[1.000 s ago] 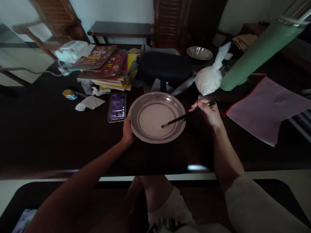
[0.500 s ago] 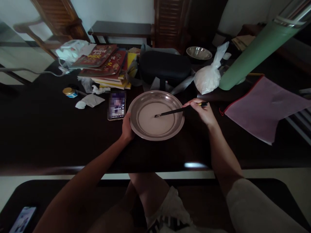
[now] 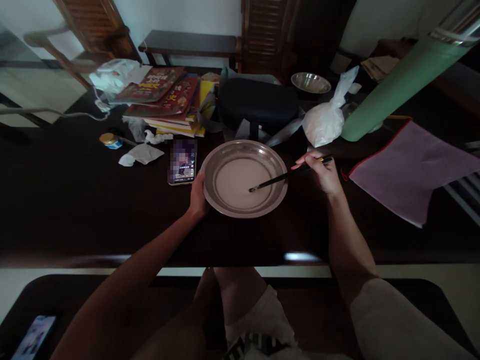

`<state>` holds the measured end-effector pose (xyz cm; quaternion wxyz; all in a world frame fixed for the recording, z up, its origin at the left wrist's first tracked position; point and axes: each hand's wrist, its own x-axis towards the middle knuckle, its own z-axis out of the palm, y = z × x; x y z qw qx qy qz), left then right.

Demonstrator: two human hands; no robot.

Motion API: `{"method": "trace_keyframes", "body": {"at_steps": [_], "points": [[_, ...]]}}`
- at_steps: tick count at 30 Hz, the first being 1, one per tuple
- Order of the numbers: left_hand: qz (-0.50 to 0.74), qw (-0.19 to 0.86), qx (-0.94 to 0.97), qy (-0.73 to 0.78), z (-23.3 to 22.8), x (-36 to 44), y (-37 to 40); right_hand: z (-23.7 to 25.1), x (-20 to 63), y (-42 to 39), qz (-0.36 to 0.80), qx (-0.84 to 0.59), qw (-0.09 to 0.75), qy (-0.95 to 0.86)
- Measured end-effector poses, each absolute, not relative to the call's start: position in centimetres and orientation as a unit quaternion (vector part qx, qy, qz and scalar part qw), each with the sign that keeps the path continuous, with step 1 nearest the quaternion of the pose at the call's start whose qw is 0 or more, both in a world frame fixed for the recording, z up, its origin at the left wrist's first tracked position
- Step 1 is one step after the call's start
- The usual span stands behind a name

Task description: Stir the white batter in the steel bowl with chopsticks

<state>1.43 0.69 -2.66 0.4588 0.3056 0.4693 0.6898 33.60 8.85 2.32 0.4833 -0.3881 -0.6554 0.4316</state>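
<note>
A round metal basin [image 3: 245, 212] stands on the dark table, holding a cloudy white liquid [image 3: 240, 180]. My left hand [image 3: 198, 195] is closed on its left rim, with the thumb near the edge and the other fingers mostly hidden. To the right of the basin, my right hand [image 3: 321, 172] grips black chopsticks [image 3: 279, 178] with a gold band near the upper end. They slant down to the left across the right rim, their tips in the liquid right of the middle. They lie so close together that I cannot make out each one.
Behind the basin are a black case [image 3: 258, 102], a tied bag of white powder [image 3: 323, 125] and a smaller metal bowl [image 3: 311, 83]. A phone [image 3: 182, 162] lies left, near stacked books [image 3: 161, 107] and a small jar [image 3: 110, 140]. A green flask [image 3: 397, 80] and a purple mesh pouch [image 3: 408, 170] are right.
The chopstick tips have moved right and toward me through the liquid. My right hand has shifted slightly right with them. My left hand keeps its hold on the basin; the view has shifted slightly.
</note>
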Motion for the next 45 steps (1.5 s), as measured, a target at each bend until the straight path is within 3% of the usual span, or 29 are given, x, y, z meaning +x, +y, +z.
{"method": "trace_keyframes", "body": {"at_steps": [4,9,14,19,24,29,34,39,45], "points": [[0.686,0.463,0.308,0.469,-2.78,1.31,0.74,2.43,33.39,8.79,0.425,-0.374,0.446,-0.694],[0.675,0.443,0.332,0.488,-3.04,0.93,0.76,2.27,33.68,8.98,0.413,-0.393,0.504,-0.649],[0.675,0.45,0.332,0.482,-3.2,0.92,0.78,2.32,33.69,8.9,0.427,-0.384,0.451,-0.683],[0.678,0.456,0.33,0.473,-3.41,0.85,0.68,2.28,33.93,8.92,0.415,-0.398,0.497,-0.649],[0.677,0.454,0.324,0.479,-3.31,0.97,0.69,2.42,33.5,8.71,0.428,-0.38,0.448,-0.687],[0.677,0.465,0.324,0.47,-3.05,1.02,0.64,2.43,33.61,8.8,0.413,-0.401,0.495,-0.651],[0.681,0.469,0.32,0.462,-2.73,1.18,0.55,2.25,33.53,8.79,0.422,-0.387,0.45,-0.686],[0.68,0.472,0.314,0.465,-2.49,1.33,0.5,2.33,33.7,8.81,0.417,-0.395,0.495,-0.652],[0.673,0.469,0.32,0.473,-2.49,1.3,0.53,2.57,33.44,8.59,0.417,-0.392,0.452,-0.684]]}}
